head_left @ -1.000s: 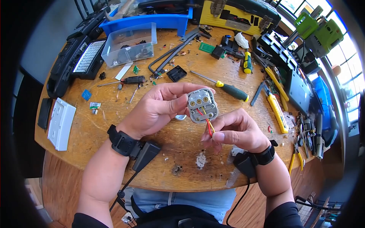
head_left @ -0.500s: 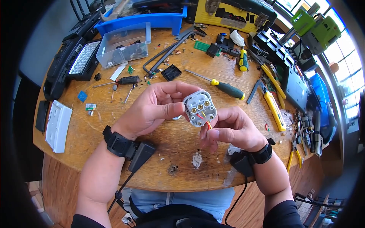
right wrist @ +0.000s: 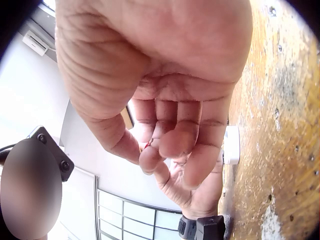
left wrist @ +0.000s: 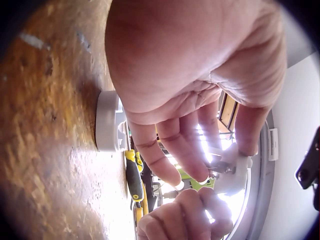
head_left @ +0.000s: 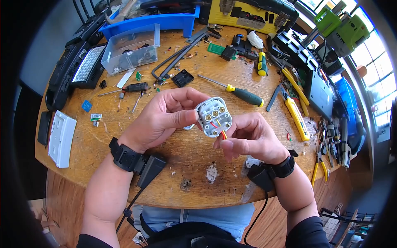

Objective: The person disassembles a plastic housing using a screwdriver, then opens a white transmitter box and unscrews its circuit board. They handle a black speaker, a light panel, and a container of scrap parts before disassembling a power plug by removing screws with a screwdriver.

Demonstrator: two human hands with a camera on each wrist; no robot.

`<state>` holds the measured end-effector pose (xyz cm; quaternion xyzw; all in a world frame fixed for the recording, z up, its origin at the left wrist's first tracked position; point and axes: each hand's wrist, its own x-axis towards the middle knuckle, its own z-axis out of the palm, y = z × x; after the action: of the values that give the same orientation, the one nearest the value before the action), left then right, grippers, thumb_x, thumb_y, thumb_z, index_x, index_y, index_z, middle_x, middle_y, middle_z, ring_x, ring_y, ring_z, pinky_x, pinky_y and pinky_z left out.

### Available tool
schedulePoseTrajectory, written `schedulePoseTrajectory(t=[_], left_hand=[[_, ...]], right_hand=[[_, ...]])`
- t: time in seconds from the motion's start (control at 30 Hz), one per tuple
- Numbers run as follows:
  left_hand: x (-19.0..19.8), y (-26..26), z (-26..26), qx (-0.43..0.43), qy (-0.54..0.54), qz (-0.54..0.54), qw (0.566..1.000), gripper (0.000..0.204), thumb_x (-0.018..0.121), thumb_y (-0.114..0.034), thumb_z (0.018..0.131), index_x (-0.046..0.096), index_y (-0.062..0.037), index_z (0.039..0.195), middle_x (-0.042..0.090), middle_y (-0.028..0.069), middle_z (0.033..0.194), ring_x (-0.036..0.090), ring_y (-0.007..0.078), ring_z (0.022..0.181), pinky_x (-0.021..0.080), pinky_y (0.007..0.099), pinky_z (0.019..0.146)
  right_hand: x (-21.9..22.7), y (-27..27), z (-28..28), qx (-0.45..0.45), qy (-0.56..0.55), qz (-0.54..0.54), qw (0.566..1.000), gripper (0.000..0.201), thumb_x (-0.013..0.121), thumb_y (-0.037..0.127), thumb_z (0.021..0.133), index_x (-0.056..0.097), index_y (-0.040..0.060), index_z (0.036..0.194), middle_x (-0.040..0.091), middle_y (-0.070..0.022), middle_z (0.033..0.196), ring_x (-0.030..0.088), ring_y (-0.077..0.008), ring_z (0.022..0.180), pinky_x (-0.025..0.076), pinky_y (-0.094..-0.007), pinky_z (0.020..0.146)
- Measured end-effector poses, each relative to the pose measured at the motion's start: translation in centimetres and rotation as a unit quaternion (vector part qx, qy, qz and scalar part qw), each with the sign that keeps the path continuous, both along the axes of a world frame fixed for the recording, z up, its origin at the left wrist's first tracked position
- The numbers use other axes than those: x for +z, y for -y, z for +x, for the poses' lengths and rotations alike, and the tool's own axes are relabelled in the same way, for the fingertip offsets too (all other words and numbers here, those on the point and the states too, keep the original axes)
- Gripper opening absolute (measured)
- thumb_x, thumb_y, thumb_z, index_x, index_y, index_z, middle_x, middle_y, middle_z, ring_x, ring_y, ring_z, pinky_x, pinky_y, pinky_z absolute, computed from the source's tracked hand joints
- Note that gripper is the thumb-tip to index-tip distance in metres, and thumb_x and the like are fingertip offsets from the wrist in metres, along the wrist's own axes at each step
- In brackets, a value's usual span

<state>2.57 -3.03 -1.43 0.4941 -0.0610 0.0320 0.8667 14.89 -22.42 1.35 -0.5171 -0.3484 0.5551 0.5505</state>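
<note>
In the head view my left hand [head_left: 165, 118] pinches a grey-white plastic housing [head_left: 214, 117] by its left edge, thumb in front. Brass screws sit in a row across its upper part. Red and yellow wires [head_left: 223, 134] leave the housing at its lower right. My right hand [head_left: 256, 138] pinches these wires between thumb and fingers, just below the housing. A round white part [left wrist: 107, 121] lies on the table beneath my left hand, mostly hidden in the head view.
Behind the hands lie a green-yellow screwdriver [head_left: 246, 96], a black square cover [head_left: 182, 78] and a hacksaw frame [head_left: 178, 60]. A clear bin [head_left: 132, 56] stands at the back left. A yellow cutter [head_left: 297, 120] and pliers [head_left: 319, 165] lie at right; a white casing [head_left: 62, 138] is far left.
The head view has shifted, so the whole scene sits slightly further left. The housing has tilted a little, and my right fingers are now closer to it along the wires.
</note>
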Motion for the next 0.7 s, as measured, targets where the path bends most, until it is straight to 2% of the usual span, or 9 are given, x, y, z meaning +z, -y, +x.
schedulePoseTrajectory(t=[0.2, 0.27, 0.47, 0.7], left_hand=[[0.05, 0.13, -0.09, 0.001, 0.004, -0.019, 1.0, 0.038, 0.063, -0.016, 0.086, 0.053, 0.0022, 0.118, 0.062, 0.008, 0.108, 0.058, 0.0123, 0.099, 0.045, 0.0255, 0.088], [0.11, 0.13, -0.04, 0.01, -0.014, -0.008, 1.0, 0.046, 0.068, -0.023, 0.081, 0.052, 0.0022, 0.116, 0.062, 0.0122, 0.109, 0.059, 0.0192, 0.102, 0.046, 0.033, 0.091], [-0.04, 0.12, -0.05, 0.009, -0.004, -0.001, 1.0, 0.043, 0.065, -0.024, 0.084, 0.052, 0.003, 0.115, 0.062, 0.0135, 0.109, 0.059, 0.0209, 0.104, 0.046, 0.0345, 0.092], [0.07, 0.21, -0.1, 0.003, -0.015, 0.002, 1.0, 0.047, 0.072, -0.026, 0.078, 0.054, 0.0011, 0.112, 0.063, 0.0126, 0.107, 0.061, 0.019, 0.1, 0.048, 0.0324, 0.089]], right_hand=[[0.03, 0.24, -0.09, 0.033, -0.014, 0.021, 0.999, 0.017, 0.066, 0.013, 0.084, 0.064, 0.0, 0.095, 0.065, -0.0026, 0.078, 0.059, -0.006, 0.066, 0.046, -0.0183, 0.06], [0.13, 0.22, -0.23, 0.039, -0.027, 0.036, 0.998, 0.021, 0.065, 0.012, 0.085, 0.063, -0.0014, 0.101, 0.067, -0.0063, 0.081, 0.06, -0.0075, 0.067, 0.046, -0.0188, 0.062], [0.08, 0.21, 0.17, 0.084, -0.017, 0.033, 0.996, 0.025, 0.062, 0.012, 0.086, 0.061, -0.0045, 0.105, 0.067, -0.0098, 0.086, 0.061, -0.0091, 0.072, 0.048, -0.0202, 0.063], [0.23, 0.06, -0.4, 0.043, -0.015, 0.025, 0.999, 0.027, 0.065, 0.019, 0.086, 0.062, -0.0029, 0.101, 0.067, -0.0086, 0.084, 0.059, -0.0079, 0.068, 0.048, -0.0206, 0.062]])
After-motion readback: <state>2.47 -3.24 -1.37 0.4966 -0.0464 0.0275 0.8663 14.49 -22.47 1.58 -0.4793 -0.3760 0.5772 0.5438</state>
